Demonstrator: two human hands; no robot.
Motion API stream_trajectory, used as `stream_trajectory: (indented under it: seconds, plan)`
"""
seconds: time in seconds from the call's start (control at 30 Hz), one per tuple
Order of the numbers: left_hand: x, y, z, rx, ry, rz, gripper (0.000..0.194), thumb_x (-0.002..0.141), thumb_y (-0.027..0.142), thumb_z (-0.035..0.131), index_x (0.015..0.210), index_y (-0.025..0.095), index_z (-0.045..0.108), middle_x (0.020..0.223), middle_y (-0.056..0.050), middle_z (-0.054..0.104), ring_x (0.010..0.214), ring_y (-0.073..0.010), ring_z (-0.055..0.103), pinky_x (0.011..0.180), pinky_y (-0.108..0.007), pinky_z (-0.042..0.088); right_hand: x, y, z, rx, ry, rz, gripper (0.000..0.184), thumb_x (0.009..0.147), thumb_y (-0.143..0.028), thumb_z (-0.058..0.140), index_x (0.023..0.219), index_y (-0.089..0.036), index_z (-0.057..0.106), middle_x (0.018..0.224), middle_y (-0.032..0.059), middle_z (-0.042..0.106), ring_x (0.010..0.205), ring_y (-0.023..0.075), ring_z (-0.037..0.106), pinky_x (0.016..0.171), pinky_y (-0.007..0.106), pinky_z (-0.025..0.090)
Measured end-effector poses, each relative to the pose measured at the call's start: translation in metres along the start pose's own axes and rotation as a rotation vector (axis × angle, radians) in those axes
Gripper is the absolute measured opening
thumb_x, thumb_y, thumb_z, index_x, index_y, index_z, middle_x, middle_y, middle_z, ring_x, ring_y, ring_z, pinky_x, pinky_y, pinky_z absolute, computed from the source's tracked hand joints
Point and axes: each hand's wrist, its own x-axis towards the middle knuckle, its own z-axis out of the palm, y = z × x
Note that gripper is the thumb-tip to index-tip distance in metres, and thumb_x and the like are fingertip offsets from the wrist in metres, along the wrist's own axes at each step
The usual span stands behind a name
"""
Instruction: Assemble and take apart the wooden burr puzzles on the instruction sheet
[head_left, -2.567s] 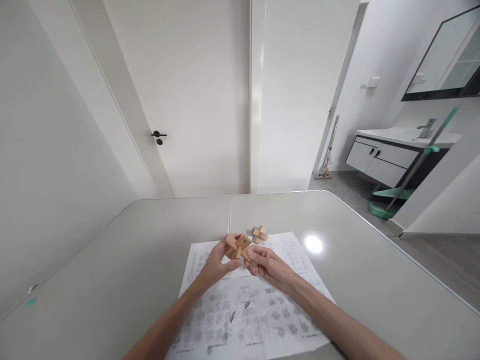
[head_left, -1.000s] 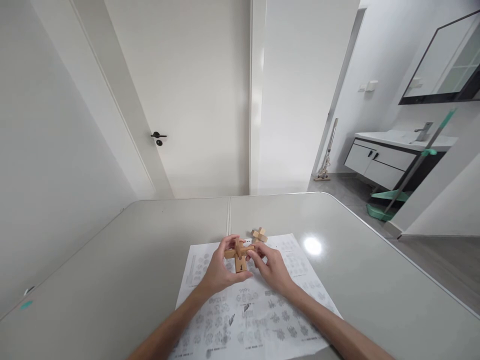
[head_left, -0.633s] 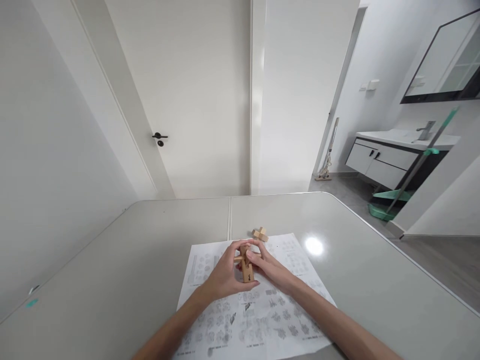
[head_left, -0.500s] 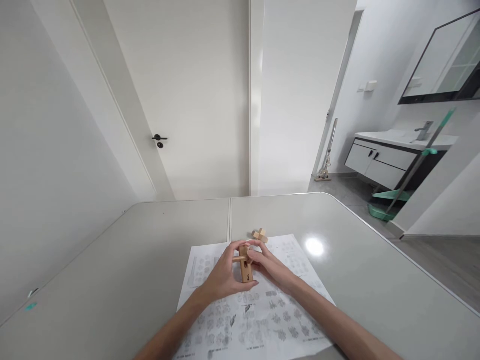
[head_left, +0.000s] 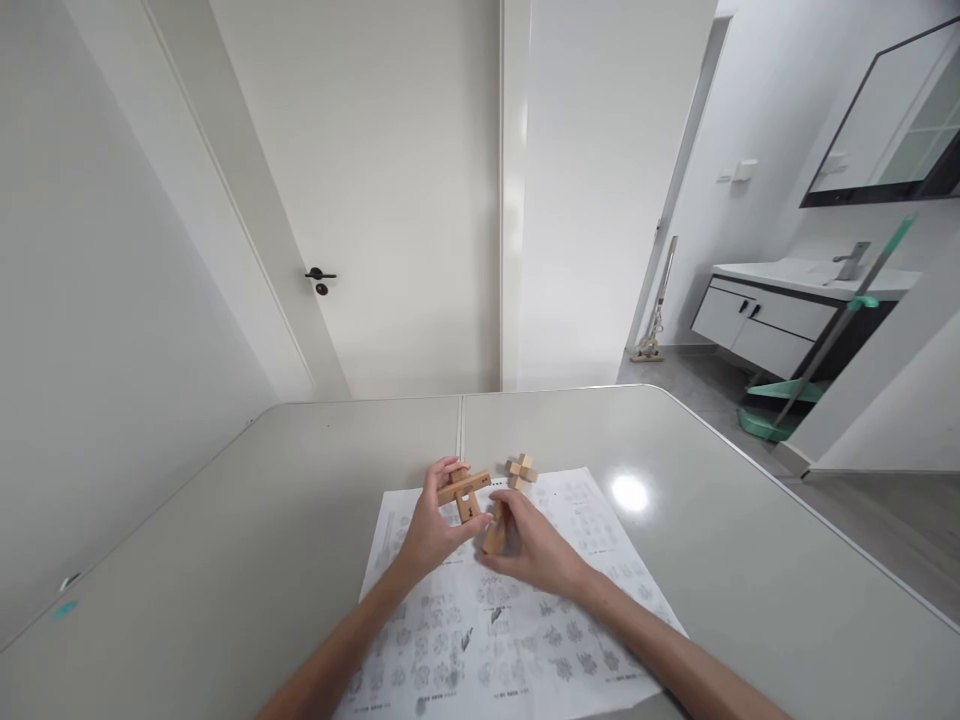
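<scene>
My left hand [head_left: 431,525] pinches a partly built wooden puzzle [head_left: 464,493], two notched bars crossed, above a printed instruction sheet [head_left: 510,620]. Just to its right, my right hand [head_left: 536,545] closes on a separate wooden bar [head_left: 494,531], held slanted and apart from the crossed pair. A small finished wooden cross puzzle [head_left: 521,470] rests at the sheet's far edge, just beyond my right hand.
The sheet lies on a grey table [head_left: 225,560] with a seam down its middle. Behind are a white door with a black handle [head_left: 320,277] and, at the right, a bathroom vanity [head_left: 780,315] and a green mop [head_left: 832,330].
The puzzle held by both hands has come apart. My left hand now keeps the crossed pair, moved left and up; my right hand has drawn one bar away to the right.
</scene>
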Motion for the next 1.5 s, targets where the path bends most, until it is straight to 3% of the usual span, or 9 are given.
stream_trajectory:
  seconds: [0.2, 0.43, 0.63, 0.9, 1.17, 1.5]
  plan:
    - [0.000, 0.002, 0.002, 0.009, -0.024, 0.027, 0.076, 0.076, 0.034, 0.081, 0.136, 0.029, 0.036, 0.136, -0.012, 0.053, 0.132, -0.0315, 0.053, 0.110, -0.051, 0.039, 0.000, 0.004, 0.002, -0.106, -0.051, -0.137, 0.064, 0.073, -0.030, 0.080, 0.130, -0.024, 0.052, 0.132, 0.0147, 0.055, 0.123, 0.0355, 0.052, 0.099, 0.052, 0.049]
    - [-0.001, 0.004, 0.001, 0.012, -0.025, 0.007, 0.074, 0.076, 0.036, 0.080, 0.136, 0.029, 0.038, 0.137, -0.012, 0.053, 0.131, -0.0314, 0.053, 0.109, -0.050, 0.041, 0.000, 0.009, -0.001, -0.054, -0.084, -0.107, 0.067, 0.074, -0.041, 0.082, 0.133, -0.025, 0.056, 0.140, 0.0143, 0.053, 0.131, 0.0356, 0.048, 0.105, 0.052, 0.045]
    - [-0.002, 0.004, 0.001, 0.013, -0.048, 0.018, 0.074, 0.075, 0.035, 0.081, 0.135, 0.029, 0.039, 0.136, -0.012, 0.055, 0.132, -0.0317, 0.052, 0.111, -0.052, 0.039, 0.008, 0.001, -0.006, 0.148, 0.108, 0.048, 0.037, 0.099, -0.047, 0.050, 0.129, -0.027, 0.057, 0.121, 0.0098, 0.067, 0.112, 0.0279, 0.063, 0.093, 0.043, 0.051]
    - [-0.008, 0.007, 0.003, -0.020, -0.217, -0.026, 0.080, 0.072, 0.035, 0.084, 0.139, 0.030, 0.039, 0.139, -0.011, 0.055, 0.135, -0.0321, 0.047, 0.111, -0.051, 0.040, 0.010, -0.008, -0.010, 0.175, 0.120, -0.046, 0.030, 0.100, -0.048, 0.048, 0.105, -0.023, 0.065, 0.095, 0.0062, 0.073, 0.086, 0.0230, 0.067, 0.079, 0.035, 0.050]
    - [-0.007, 0.008, 0.002, -0.057, -0.246, -0.002, 0.082, 0.071, 0.033, 0.085, 0.138, 0.030, 0.037, 0.136, -0.011, 0.056, 0.134, -0.0316, 0.049, 0.111, -0.051, 0.039, 0.009, -0.009, -0.011, 0.107, 0.138, -0.092, 0.029, 0.101, -0.046, 0.048, 0.097, -0.022, 0.065, 0.084, 0.0050, 0.071, 0.075, 0.0211, 0.064, 0.064, 0.029, 0.045]
    - [-0.008, 0.006, 0.003, 0.018, -0.235, 0.058, 0.084, 0.067, 0.039, 0.088, 0.137, 0.029, 0.042, 0.137, -0.011, 0.055, 0.132, -0.0331, 0.049, 0.111, -0.050, 0.040, 0.008, -0.005, -0.006, 0.004, 0.232, -0.123, 0.025, 0.101, -0.040, 0.048, 0.092, -0.021, 0.062, 0.075, 0.0022, 0.064, 0.067, 0.0180, 0.057, 0.062, 0.027, 0.043]
